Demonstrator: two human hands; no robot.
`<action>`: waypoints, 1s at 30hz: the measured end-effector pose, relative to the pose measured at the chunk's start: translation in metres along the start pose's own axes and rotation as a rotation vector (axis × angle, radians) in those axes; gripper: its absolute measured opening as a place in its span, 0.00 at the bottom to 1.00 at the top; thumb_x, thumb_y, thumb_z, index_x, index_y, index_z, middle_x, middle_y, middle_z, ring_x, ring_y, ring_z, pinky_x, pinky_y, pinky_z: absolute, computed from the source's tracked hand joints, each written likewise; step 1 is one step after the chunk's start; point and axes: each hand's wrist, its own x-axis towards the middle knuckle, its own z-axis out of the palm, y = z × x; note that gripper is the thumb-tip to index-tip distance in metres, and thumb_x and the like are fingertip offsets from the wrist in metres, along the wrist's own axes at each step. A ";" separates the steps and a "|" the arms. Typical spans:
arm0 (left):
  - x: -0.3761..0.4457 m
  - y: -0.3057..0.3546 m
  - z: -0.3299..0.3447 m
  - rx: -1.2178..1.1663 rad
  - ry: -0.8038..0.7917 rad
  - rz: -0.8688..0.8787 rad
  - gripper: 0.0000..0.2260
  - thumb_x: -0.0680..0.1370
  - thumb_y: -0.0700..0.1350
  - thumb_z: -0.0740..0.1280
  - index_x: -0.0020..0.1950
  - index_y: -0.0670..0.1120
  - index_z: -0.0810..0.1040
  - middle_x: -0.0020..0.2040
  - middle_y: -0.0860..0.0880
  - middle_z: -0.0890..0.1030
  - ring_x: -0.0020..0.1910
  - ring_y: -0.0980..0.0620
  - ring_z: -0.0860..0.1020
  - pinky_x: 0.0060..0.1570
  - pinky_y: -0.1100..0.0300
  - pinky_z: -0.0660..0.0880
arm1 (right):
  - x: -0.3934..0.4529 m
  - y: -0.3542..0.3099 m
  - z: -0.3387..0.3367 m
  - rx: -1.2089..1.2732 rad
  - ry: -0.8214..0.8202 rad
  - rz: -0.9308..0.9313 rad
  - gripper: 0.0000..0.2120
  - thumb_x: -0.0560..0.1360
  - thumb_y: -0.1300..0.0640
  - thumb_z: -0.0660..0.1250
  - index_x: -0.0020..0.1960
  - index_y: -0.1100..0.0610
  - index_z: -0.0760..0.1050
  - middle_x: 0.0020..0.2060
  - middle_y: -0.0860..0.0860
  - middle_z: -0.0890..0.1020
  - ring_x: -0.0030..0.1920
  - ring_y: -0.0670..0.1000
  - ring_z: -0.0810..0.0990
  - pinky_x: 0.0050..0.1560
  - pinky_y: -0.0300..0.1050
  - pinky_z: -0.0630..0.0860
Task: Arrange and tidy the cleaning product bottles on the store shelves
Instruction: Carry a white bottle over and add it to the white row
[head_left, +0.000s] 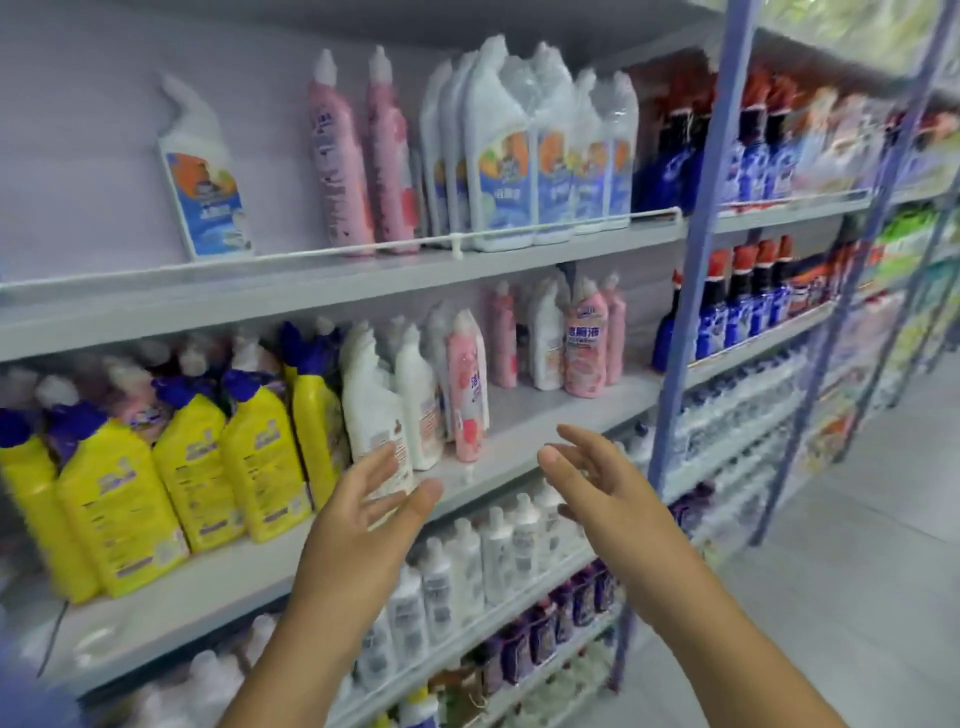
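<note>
My left hand (358, 525) and my right hand (597, 493) are raised, both open and empty, in front of the middle shelf (519, 441). Just beyond my left fingers stand white bottles (374, 410) and a pink bottle (467, 384). To their left is a row of yellow bottles with purple caps (182, 457). Further right on that shelf stands a group of pink and white bottles (582, 343). On the top shelf (311, 280) are a lone white bottle (202, 176), two tall pink bottles (363, 156) and a cluster of white bottles (530, 150).
A blue metal upright (696, 249) divides this shelving from the bay to the right, which holds dark blue bottles with red caps (737, 306). Lower shelves carry white bottles (488, 561) and purple bottles (550, 623). A tiled aisle floor (857, 571) runs along the right.
</note>
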 end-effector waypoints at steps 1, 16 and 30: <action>0.007 -0.002 0.014 0.001 -0.006 -0.002 0.31 0.63 0.65 0.72 0.66 0.65 0.73 0.62 0.69 0.75 0.58 0.68 0.77 0.58 0.56 0.75 | 0.008 0.004 -0.010 0.004 0.008 0.002 0.30 0.73 0.33 0.67 0.73 0.37 0.68 0.63 0.34 0.77 0.64 0.40 0.77 0.60 0.45 0.78; 0.184 -0.054 0.179 -0.010 -0.088 -0.006 0.24 0.72 0.60 0.73 0.68 0.65 0.73 0.65 0.67 0.75 0.61 0.68 0.76 0.58 0.62 0.72 | 0.208 0.061 -0.083 -0.082 0.063 0.035 0.25 0.77 0.36 0.66 0.72 0.37 0.68 0.63 0.34 0.76 0.61 0.42 0.79 0.47 0.36 0.76; 0.378 -0.107 0.286 0.087 0.113 -0.081 0.17 0.75 0.52 0.76 0.62 0.60 0.76 0.60 0.54 0.83 0.56 0.57 0.82 0.52 0.67 0.75 | 0.396 0.119 -0.112 -0.045 -0.036 0.024 0.14 0.78 0.43 0.70 0.62 0.38 0.75 0.53 0.30 0.82 0.54 0.33 0.81 0.64 0.49 0.79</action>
